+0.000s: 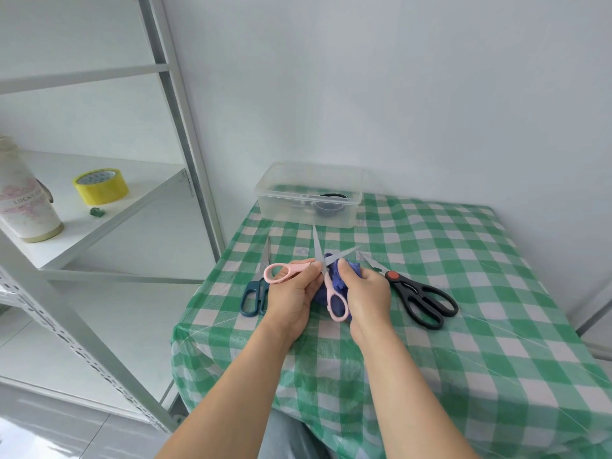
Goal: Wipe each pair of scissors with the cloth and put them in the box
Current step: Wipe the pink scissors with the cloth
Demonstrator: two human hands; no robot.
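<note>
Three pairs of scissors, one cloth, one clear box (308, 207): in front of the box my left hand (291, 299) grips a loop of the pink scissors (326, 276), blades spread, both tips pointing boxward. My right hand (367, 293) clutches the blue cloth (353, 267) beside the blades. The teal scissors (256, 289) and the black scissors (417, 296) lie flanking, tips toward the box.

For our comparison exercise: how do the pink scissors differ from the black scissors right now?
The pink scissors are held in the left hand, blades spread; the black scissors lie on the tablecloth, blades shut. Pink has slim handles; black has bulkier ones and a red pivot. Both have metal blades.
</note>
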